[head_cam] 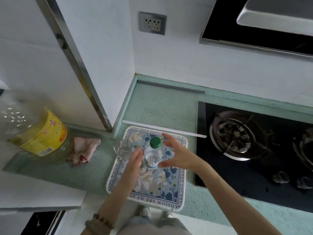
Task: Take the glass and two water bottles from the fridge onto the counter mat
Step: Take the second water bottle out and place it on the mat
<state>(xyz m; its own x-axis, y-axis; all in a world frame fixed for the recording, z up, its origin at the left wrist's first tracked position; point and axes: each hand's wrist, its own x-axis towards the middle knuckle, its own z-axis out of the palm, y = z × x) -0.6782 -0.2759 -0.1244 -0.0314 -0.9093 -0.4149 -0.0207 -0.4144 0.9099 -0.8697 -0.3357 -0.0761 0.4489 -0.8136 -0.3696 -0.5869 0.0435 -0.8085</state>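
Illumination was soft, diffuse and moderately dim, with a cool greenish cast. No hard shadows fell; only a faint shade lay on the mat (157, 187) beneath the water bottle (153, 155). The range hood (274, 16) carried a pale highlight along its metal face, and the burner ring (237, 155) showed a bright glint against the dark hob (237, 177). Wide-angle distortion bent the metal strip (74, 61) and stretched the frame edges. The oil bottle (39, 133) at the left edge was blurred, with speckled highlights.
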